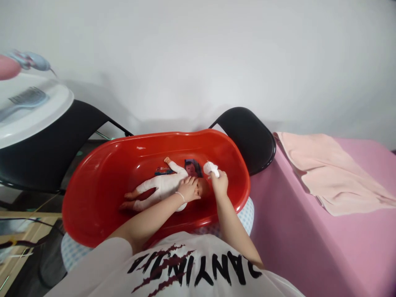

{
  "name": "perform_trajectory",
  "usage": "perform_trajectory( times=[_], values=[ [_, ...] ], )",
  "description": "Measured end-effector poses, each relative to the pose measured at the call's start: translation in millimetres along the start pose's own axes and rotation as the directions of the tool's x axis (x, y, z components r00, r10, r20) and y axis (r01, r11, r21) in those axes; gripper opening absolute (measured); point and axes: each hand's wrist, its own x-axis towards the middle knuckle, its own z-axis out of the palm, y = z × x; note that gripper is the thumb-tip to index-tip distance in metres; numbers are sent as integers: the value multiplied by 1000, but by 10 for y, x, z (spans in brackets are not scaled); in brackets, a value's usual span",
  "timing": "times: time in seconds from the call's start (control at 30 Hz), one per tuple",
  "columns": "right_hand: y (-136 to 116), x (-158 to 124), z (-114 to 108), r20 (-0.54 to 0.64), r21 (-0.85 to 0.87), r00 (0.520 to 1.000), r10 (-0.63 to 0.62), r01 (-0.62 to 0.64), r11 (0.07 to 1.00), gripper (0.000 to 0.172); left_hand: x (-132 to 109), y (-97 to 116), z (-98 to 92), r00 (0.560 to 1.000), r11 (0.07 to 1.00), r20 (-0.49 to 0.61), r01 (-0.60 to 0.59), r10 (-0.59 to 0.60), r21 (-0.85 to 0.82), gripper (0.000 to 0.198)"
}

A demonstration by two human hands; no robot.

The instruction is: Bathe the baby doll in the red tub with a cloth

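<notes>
A baby doll (168, 183) in white clothing lies on its back inside a red baby bathtub (102, 173), its head toward the right end. My left hand (188, 189) lies across the doll's neck and lower face, fingers on one side and thumb on the other. Beyond the doll's head, my right hand (220, 182) pinches a small white cloth (211, 168) above the tub floor. The cloth looks bunched, and its exact shape is blurred. Beside the doll's raised arm, dark printed packets (192, 168) lie in the tub, partly covered by the arm.
Black chairs (247, 138) stand behind the tub. On the right, a peach towel (334, 169) lies on a pink padded surface (355, 243). At left, a white tray (58, 111) holds a blue brush (31, 99). Blue checked fabric (246, 214) shows under the tub.
</notes>
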Motion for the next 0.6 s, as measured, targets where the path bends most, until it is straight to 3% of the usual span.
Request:
perform_trajectory(
  times=[0.13, 0.2, 0.27, 0.37, 0.5, 0.6],
  values=[
    [39, 73, -87, -57, -249, 998, -20, 5, 968, 36, -15, -1, 50, 999, 999, 34, 37, -37, -1, 94],
    [91, 38, -2, -2, -291, 1000, -19, 18, 957, 30, -39, -35, 38, 998, 998, 13, 65, -65, -20, 89],
    [151, -57, 166, 153, -288, 988, 5, 40, 957, 28, -68, -91, 20, 997, 996, -10, 78, -78, -45, 85],
    [230, -241, 463, 387, -233, 922, -13, 112, 966, 40, -96, -179, 0, 997, 995, -27, 64, -66, -71, 77],
    [254, -326, 703, 440, -117, 890, -119, 188, 975, 54, -84, -249, 9, 998, 995, -21, 49, -51, -85, 71],
    [195, -216, 771, 455, -89, 884, -109, 167, 982, 45, -66, -293, 58, 999, 995, -26, 32, -35, -99, 91]
  ],
)
